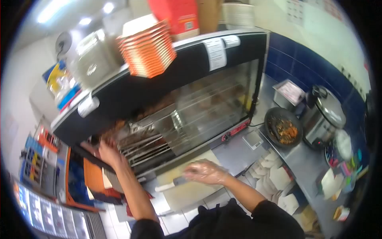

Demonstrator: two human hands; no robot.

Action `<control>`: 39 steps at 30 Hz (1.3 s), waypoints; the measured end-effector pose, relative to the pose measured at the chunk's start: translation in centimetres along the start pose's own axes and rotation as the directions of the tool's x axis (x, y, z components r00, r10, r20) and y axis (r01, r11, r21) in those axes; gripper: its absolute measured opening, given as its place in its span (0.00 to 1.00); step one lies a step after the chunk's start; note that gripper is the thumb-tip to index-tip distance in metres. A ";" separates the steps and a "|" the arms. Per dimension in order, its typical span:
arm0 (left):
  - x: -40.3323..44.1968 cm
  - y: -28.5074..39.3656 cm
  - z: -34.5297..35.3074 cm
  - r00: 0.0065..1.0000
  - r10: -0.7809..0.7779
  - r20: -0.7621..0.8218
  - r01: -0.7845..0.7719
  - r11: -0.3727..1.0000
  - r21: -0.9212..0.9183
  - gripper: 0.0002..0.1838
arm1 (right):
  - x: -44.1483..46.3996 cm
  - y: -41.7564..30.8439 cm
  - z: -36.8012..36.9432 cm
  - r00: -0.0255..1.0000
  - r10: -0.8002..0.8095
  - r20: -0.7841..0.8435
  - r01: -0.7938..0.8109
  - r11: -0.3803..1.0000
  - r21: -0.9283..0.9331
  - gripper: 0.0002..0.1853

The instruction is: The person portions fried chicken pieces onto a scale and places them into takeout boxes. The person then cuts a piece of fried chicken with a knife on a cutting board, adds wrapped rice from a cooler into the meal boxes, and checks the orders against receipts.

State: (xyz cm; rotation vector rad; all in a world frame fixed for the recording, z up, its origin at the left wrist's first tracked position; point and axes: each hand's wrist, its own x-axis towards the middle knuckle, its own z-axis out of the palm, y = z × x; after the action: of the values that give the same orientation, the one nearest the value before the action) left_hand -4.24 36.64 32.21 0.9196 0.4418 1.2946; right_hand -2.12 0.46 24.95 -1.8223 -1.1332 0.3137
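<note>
My left hand (107,149) is at the open left part of a glass-fronted food warmer (215,99). Its fingers reach to the warmer's edge and are blurred, so their grip is unclear. Metal racks (147,149) show inside, with brownish food (115,129) near the hand. In a clear plastic glove, my right hand (205,172) hovers over a cutting board (187,197), its fingers loosely bent and nothing visible in them. Below its fingertips lies a knife with a white handle (164,187), part of its blade hidden by the hand.
Orange-edged containers (147,47) are stacked on top of the warmer. A dark pan of food (284,125) and a large cooker (326,115) stand on the right counter. White cartons (274,175) sit below it. An orange stack (93,175) is at lower left.
</note>
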 end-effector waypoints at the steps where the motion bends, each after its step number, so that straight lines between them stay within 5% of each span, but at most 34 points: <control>1: -2.0 0.2 -0.4 0.998 0.031 -0.046 -0.033 0.999 -0.044 0.14 | 1.5 -1.2 0.4 0.998 -0.039 -0.054 0.042 0.998 0.046 0.22; 9: -14.1 4.8 -1.8 0.948 0.192 -0.253 -0.190 0.981 0.033 0.15 | 10.2 -4.4 1.6 0.970 -0.091 -0.224 0.154 0.947 0.283 0.20; 12: -16.6 6.1 -5.2 0.953 0.168 -0.253 -0.174 0.985 0.000 0.20 | 12.7 -4.7 1.5 0.889 -0.133 -0.438 0.265 0.930 0.255 0.23; 15: -18.8 8.8 -9.5 0.975 0.103 -0.197 -0.105 0.994 -0.002 0.30 | 14.5 -5.9 1.6 0.896 -0.061 -0.440 0.211 0.930 0.300 0.24; 16: -20.5 10.4 -9.5 0.974 0.111 -0.195 -0.145 0.975 -0.169 0.25 | 14.9 -6.9 1.1 0.954 0.030 -0.297 0.096 0.911 0.400 0.27; 17: -21.7 11.3 -11.5 0.985 0.139 -0.102 -0.151 0.982 -0.112 0.27 | 15.8 -7.1 1.1 0.960 0.020 -0.278 0.100 0.906 0.412 0.27; 19: -24.7 13.0 -14.1 0.977 0.091 -0.191 -0.123 0.979 -0.162 0.24 | 18.0 -7.4 2.7 0.954 0.015 -0.299 0.114 0.905 0.410 0.31; 20: -25.3 13.4 -14.7 0.968 0.093 -0.232 -0.130 0.981 -0.147 0.25 | 21.0 -5.7 6.5 0.878 -0.013 -0.478 0.351 0.697 0.625 0.28; 23: -24.5 14.3 -15.2 0.952 0.149 -0.269 -0.169 0.984 -0.055 0.25 | 22.9 -7.8 8.0 0.736 0.241 -0.632 0.484 0.466 0.741 0.24; 24: -24.1 14.7 -15.5 0.951 0.162 -0.264 -0.178 0.983 -0.036 0.25 | 22.5 -8.7 8.2 0.612 0.285 -0.738 0.383 0.709 0.592 0.20; 25: -23.6 15.2 -15.9 0.951 0.174 -0.256 -0.184 0.983 -0.015 0.25 | 22.7 -8.9 9.0 0.603 0.297 -0.740 0.380 0.710 0.594 0.20; 28: -22.3 16.6 -17.8 0.953 0.189 -0.237 -0.194 0.981 0.003 0.25 | 23.4 -9.5 10.8 0.513 0.571 -0.641 0.561 0.342 0.754 0.16; 29: -21.9 17.2 -18.5 0.955 0.186 -0.233 -0.191 0.982 0.001 0.26 | 23.5 -10.2 10.3 0.515 0.564 -0.645 0.560 0.348 0.752 0.16; 32: -20.6 18.8 -20.8 0.955 0.191 -0.229 -0.195 0.981 0.002 0.26 | 25.4 -11.5 8.3 0.288 0.667 -0.687 0.563 0.462 0.685 0.17; 34: -20.0 19.6 -22.2 0.953 0.194 -0.233 -0.198 0.980 0.004 0.26 | 27.6 -9.8 9.0 0.520 0.676 -0.523 0.526 0.229 0.819 0.17; 35: -19.6 19.9 -22.7 0.953 0.194 -0.234 -0.198 0.980 0.005 0.26 | 28.0 -10.0 9.8 0.525 0.667 -0.529 0.527 0.234 0.817 0.17; 37: -18.9 20.5 -23.6 0.954 0.189 -0.232 -0.195 0.981 -0.005 0.26 | 28.9 -10.1 10.7 0.539 0.654 -0.531 0.484 0.276 0.831 0.14; 38: -18.6 20.7 -23.9 0.956 0.185 -0.228 -0.191 0.982 -0.005 0.27 | 27.3 -11.7 10.5 0.500 0.607 -0.617 0.377 0.489 0.786 0.11; 39: -18.3 20.8 -24.1 0.958 0.179 -0.223 -0.186 0.983 -0.008 0.27 | 27.3 -11.4 11.4 0.490 0.603 -0.629 0.384 0.499 0.777 0.11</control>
State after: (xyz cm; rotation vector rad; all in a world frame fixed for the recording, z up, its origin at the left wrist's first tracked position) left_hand -39.75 27.30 30.63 0.8087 0.5190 1.5781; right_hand -0.90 30.61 34.83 -0.8100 0.0565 -0.0321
